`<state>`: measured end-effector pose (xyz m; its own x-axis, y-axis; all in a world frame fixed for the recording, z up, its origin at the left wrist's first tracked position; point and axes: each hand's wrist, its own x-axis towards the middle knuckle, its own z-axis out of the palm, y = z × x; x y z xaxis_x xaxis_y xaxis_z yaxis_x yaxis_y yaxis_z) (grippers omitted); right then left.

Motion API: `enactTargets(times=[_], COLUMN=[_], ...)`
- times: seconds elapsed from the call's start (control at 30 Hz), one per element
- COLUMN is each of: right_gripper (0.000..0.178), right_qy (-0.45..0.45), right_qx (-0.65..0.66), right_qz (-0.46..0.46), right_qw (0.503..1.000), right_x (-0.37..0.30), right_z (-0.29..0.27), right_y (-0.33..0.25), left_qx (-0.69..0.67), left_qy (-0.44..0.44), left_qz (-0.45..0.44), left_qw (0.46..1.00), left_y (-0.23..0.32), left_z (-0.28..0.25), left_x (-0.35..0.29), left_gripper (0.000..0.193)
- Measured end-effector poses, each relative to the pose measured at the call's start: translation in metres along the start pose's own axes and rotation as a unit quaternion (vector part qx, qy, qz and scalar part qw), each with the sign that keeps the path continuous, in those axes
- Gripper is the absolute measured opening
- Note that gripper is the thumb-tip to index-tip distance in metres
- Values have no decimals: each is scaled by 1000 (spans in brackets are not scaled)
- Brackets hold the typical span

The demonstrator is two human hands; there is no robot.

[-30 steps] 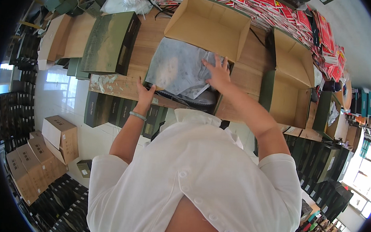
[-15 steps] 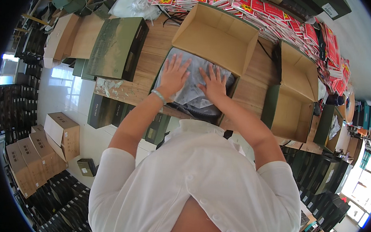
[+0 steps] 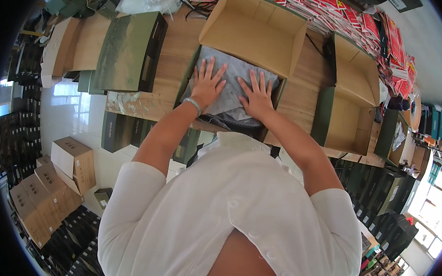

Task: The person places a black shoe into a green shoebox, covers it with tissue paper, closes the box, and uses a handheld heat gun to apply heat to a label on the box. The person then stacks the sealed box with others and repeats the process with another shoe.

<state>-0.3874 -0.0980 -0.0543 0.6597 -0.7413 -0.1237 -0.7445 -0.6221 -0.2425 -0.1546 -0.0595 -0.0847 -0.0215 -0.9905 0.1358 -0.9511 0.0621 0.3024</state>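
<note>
Straight in front of me on the table lies an open green box (image 3: 253, 23) with a brown cardboard inside, its lid raised at the far side. Grey tissue paper (image 3: 238, 63) covers what is in it. At the near edge a dark, ridged item (image 3: 239, 125), which looks like a shoe, shows from under the paper. My left hand (image 3: 208, 86), with a light bracelet at the wrist, lies flat on the left part of the paper, fingers spread. On the right part rests my right hand (image 3: 257, 97), also flat and spread. Neither hand grips anything.
To the right stands another open green box (image 3: 351, 120), its lid up. A closed green box (image 3: 130, 51) stands at the left, beside an open brown carton (image 3: 62, 47). Red printed packets (image 3: 335, 13) are heaped along the back. Brown cartons (image 3: 72, 164) sit on the floor at left.
The tissue paper now covers more of the dark item at the box's right side. Both hands stay flat on the paper, and the whole view has shifted slightly.
</note>
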Motion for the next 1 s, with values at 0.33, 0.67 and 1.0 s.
enactTargets(times=[0.33, 0.67, 1.0], right_gripper=[53, 11, 50], right_qy=[-57, -12, 225], right_qx=[89, 26, 50], right_qz=[-62, -248, 165], right_qw=[993, 968, 959], right_x=[-76, -101, 20], right_z=[-43, -20, -67], right_y=[-5, 33, 81], left_qx=[-27, 12, 34], left_qy=[-49, -137, -26], left_qz=[45, 6, -151], left_qw=[997, 991, 988], left_y=[-19, -11, 13], left_z=[-45, -62, -71], left_x=[-38, -60, -89], left_gripper=[57, 59, 58])
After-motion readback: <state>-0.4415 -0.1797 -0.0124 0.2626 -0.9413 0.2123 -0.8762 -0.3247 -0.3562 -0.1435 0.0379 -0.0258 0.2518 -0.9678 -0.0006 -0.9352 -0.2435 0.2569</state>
